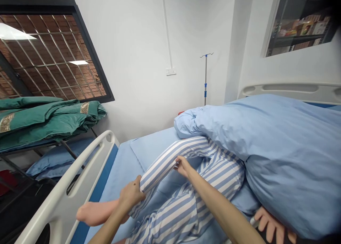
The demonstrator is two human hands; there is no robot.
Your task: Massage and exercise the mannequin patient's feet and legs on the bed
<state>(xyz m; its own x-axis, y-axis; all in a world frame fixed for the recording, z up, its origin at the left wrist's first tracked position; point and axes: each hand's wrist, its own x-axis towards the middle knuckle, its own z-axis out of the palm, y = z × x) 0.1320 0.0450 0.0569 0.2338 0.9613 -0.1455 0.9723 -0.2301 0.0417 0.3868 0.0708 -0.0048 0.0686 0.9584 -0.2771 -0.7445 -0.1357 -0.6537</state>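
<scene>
Blue-and-white striped trousers [173, 208] cover the legs of a mannequin-like figure lying on the bed. My left hand [131, 193] is closed around the lower end of the farther trouser leg [165, 160], by the ankle. From that cuff sticks out a bare, smooth pinkish foot [97, 212], pointing to the left. Farther up the same leg, my right hand [183, 166] pinches the fabric on its near side, around the shin. This leg is bent at the knee; the other lies nearer to me, its foot out of view.
A bulky light-blue quilt [266, 130] hides the figure's upper body. A pinkish hand [270, 224] shows below it. The white footboard [80, 169] borders the bed at left. Green folded covers [53, 119] lie on a rack beyond. An IV pole [205, 73] stands by the wall.
</scene>
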